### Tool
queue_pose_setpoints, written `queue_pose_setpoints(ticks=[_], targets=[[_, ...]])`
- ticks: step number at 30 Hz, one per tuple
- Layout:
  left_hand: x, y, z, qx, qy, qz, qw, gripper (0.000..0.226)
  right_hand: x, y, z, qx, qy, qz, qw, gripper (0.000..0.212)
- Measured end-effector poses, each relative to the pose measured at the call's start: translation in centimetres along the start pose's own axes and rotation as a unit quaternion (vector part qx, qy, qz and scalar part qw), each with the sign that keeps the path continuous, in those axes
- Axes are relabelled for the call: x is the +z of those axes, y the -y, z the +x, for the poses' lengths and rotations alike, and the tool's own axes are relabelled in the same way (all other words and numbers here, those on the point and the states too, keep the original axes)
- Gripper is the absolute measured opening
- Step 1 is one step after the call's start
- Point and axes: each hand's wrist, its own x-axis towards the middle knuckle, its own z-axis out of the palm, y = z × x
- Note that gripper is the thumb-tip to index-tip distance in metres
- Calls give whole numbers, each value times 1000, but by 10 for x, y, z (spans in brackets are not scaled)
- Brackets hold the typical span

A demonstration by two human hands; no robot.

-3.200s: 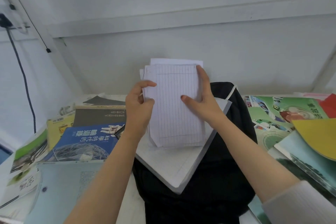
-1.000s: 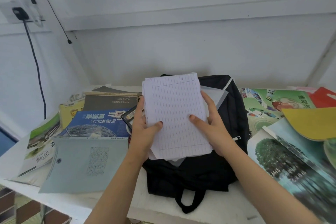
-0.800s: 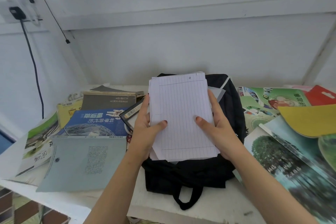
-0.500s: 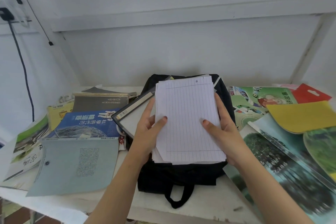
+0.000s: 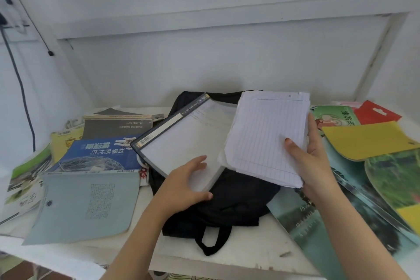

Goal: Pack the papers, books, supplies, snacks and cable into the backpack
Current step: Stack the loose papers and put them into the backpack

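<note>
A black backpack [image 5: 234, 200] lies flat on the white shelf, its handle loop toward me. On top of it rests a translucent file case [image 5: 181, 141] with a dark spine. My right hand [image 5: 311, 157] holds a stack of lined papers [image 5: 266, 136] by its right edge, thumb on top, above the backpack's right half. My left hand [image 5: 184, 184] is off the stack and grips the near corner of the file case, thumb at its edge and fingers spread on its lid.
Books lie left of the backpack: a blue one [image 5: 100, 154], a pale grey-blue booklet [image 5: 84, 202], a dark grey one [image 5: 116, 125]. Right are green picture books [image 5: 336, 116], a yellow folder [image 5: 368, 141] and a red packet [image 5: 375, 113]. A cable [image 5: 20, 91] hangs at the left wall.
My left hand let go of the paper stack and moved down-left onto the file case. My right hand alone carried the stack to the right, uncovering the case.
</note>
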Motion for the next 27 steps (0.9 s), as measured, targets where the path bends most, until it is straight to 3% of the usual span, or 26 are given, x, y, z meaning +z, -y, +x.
queue_pose_setpoints(ticks=[5, 9, 12, 15, 18, 20, 22, 27], targets=[[-3, 5, -1, 32, -5, 33, 999, 67, -4, -2, 2, 8, -16, 12, 1000, 71], [-10, 1, 0, 99, -119, 1, 988, 38, -4, -2, 2, 3, -18, 15, 1000, 70], [-21, 11, 2, 138, -186, -6, 973, 50, -2, -1, 0, 1, -24, 37, 999, 68], [-33, 19, 6, 90, -143, -21, 985, 55, 2, -1, -1, 8, -28, 54, 998, 66], [-39, 20, 9, 32, -75, -36, 996, 42, 9, -2, -2, 12, -31, 62, 998, 66], [-45, 21, 11, 20, -74, -50, 996, 36, 16, -2, -3, 13, -29, 72, 997, 65], [-54, 22, 13, 21, -96, -64, 993, 35, 22, -2, -4, 13, -26, 74, 997, 64], [-91, 30, 27, 42, -233, -77, 968, 38, 45, -5, -6, 21, -18, 92, 995, 65]])
